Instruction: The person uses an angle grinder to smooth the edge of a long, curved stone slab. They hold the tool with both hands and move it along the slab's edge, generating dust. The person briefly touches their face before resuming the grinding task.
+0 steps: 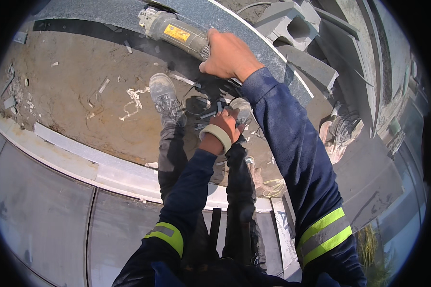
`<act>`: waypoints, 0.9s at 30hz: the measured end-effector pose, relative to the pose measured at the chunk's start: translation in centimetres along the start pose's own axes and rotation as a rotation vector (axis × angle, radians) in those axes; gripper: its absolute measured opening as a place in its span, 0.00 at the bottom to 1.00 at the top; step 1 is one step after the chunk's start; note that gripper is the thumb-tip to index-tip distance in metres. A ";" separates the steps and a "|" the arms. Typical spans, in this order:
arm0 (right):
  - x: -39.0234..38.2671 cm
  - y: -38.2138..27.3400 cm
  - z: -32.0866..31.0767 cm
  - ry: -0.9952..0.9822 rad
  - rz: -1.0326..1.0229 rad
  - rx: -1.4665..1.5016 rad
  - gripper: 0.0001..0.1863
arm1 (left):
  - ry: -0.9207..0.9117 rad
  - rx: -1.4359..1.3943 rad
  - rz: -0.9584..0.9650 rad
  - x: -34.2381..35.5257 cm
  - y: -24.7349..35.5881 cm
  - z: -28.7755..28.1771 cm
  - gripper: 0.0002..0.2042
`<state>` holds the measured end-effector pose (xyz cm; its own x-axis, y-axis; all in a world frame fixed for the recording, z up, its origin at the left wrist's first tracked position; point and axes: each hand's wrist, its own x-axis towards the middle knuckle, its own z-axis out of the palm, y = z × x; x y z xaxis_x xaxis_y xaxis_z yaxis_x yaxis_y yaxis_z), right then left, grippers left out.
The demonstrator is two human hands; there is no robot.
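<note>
My right hand [232, 56] is wrapped round the rear end of a dusty grey angle grinder [175, 33] with a yellow label. The grinder lies across a curved grey stone slab [201, 14], its head pointing left. Lower down, my left hand [226, 123] reaches over the ground beside my right boot [240, 109]. Its thumb and fingers are bent and apart, with nothing visible between them; the fingertips are partly hidden. A roll of cream tape [219, 136] circles my left wrist. Thin stone offcuts [209, 115] and a cord lie near that hand.
My left boot [163, 93] stands on bare soil [105, 95] strewn with chips. A broken concrete block [292, 24] and leaning slabs [349, 62] crowd the right. Coiled wire [342, 131] lies below them. A pale stone kerb [81, 150] and grey panels [43, 205] run along the near side.
</note>
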<state>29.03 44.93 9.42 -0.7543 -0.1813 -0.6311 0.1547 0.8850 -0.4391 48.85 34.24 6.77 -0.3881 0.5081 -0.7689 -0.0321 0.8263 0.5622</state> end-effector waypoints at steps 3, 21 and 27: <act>-1.8 0.5 -0.4 -0.015 0.045 0.014 0.33 | 0.076 -0.038 0.060 -0.2 -0.2 -0.2 0.28; -1.1 0.3 -0.5 -0.037 0.040 0.008 0.32 | 0.146 -0.043 0.066 -0.1 -0.4 0.2 0.26; -1.9 0.5 -0.7 -0.062 0.089 -0.016 0.32 | 0.139 -0.059 0.078 0.0 -0.4 0.0 0.27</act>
<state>30.10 46.01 10.81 -0.6971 -0.1275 -0.7055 0.2086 0.9054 -0.3698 48.90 33.87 6.55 -0.5150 0.5286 -0.6748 -0.0488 0.7679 0.6388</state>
